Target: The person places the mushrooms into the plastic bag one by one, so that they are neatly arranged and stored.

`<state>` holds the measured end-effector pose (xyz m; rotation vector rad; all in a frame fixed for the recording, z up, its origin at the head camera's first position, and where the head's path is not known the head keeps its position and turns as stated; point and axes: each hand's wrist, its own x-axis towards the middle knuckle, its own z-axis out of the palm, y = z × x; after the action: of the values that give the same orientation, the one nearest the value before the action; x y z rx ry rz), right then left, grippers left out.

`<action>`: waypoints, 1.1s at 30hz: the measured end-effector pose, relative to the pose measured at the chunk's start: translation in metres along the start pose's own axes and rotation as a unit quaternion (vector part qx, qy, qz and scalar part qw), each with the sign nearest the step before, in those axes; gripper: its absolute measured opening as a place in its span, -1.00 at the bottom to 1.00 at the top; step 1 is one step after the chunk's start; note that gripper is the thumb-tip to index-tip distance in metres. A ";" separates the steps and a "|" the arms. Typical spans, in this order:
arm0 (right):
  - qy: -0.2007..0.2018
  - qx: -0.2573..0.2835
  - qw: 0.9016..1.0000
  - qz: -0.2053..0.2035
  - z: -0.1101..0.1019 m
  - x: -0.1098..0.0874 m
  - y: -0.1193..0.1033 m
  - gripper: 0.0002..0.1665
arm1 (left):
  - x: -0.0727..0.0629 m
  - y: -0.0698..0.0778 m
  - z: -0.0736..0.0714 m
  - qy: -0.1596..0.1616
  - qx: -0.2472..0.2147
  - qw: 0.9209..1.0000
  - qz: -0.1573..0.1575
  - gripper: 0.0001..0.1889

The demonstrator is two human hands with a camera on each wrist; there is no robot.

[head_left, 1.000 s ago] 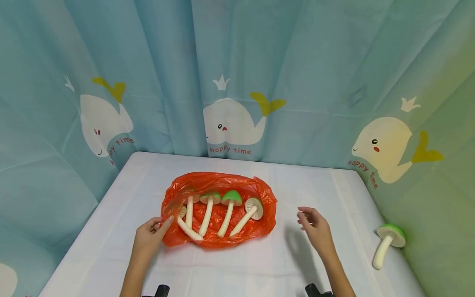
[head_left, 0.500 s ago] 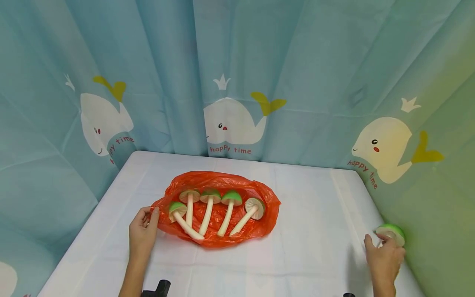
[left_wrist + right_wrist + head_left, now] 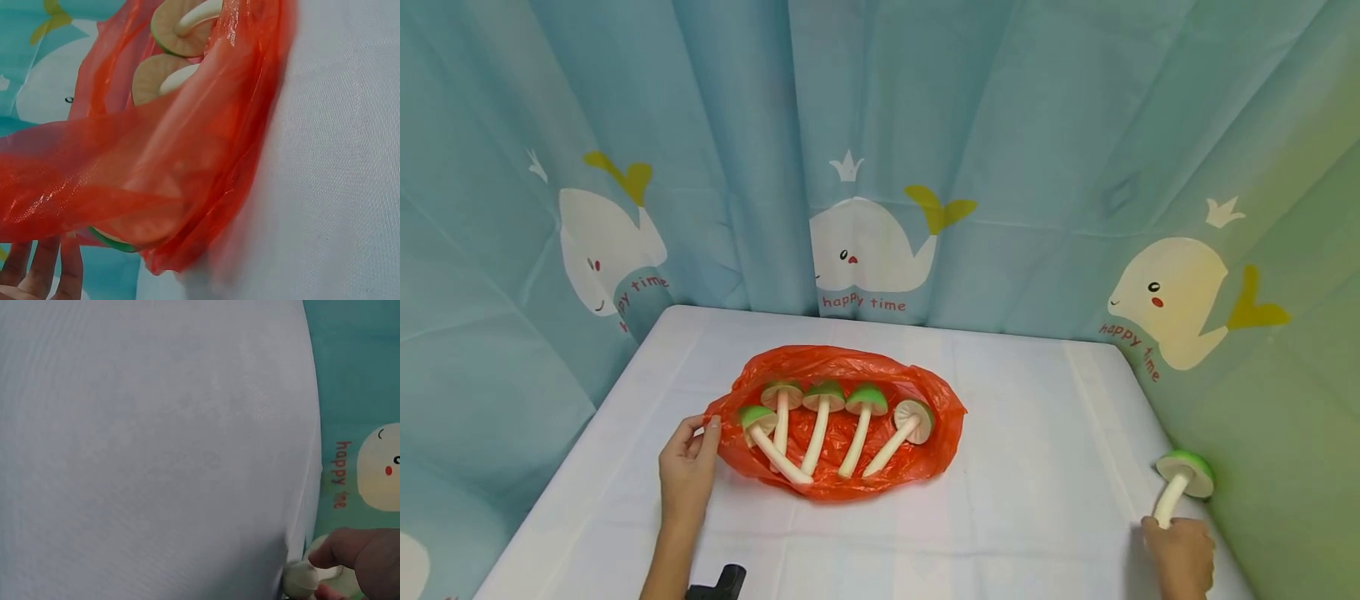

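Observation:
A red plastic bag lies spread with its mouth wide on the white table, several toy mushrooms with green caps and white stems inside it. My left hand pinches the bag's left edge and holds it outward; in the left wrist view the fingers show at the thin film. At the table's right edge, my right hand grips the lower stem of another green-capped mushroom. In the right wrist view the stem's round end shows beside the thumb, the cap partly hidden behind the hand.
A blue-green curtain with printed whales rises behind the white table and along both sides. The lone mushroom's cap lies right against the curtain on the right. A black device part shows near the left forearm.
My left hand has drawn the bag's edge to the left, uncovering the leftmost mushroom. My right hand has moved right to the lone mushroom, then down from its cap onto its stem.

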<state>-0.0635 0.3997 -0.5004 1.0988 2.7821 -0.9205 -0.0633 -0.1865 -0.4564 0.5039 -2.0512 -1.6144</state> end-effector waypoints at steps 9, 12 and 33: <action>0.024 0.012 0.999 -0.037 0.006 -0.002 0.006 -0.41 | 0.000 -0.002 0.000 0.000 -0.010 1.000 -0.015 -0.72; 0.026 0.026 0.999 -0.034 0.006 -0.002 0.004 -0.42 | -0.002 -0.003 0.001 -0.002 -0.004 1.000 -0.012 -0.71; -0.047 0.633 0.764 0.114 0.006 -0.012 -0.026 -0.86 | 0.000 -0.020 -0.001 -0.009 0.005 1.000 -0.016 -0.66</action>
<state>-0.0720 0.3744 -0.4892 1.2467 1.5682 -2.7805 -0.0623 -0.1921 -0.4755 0.5300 -2.0767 -1.6334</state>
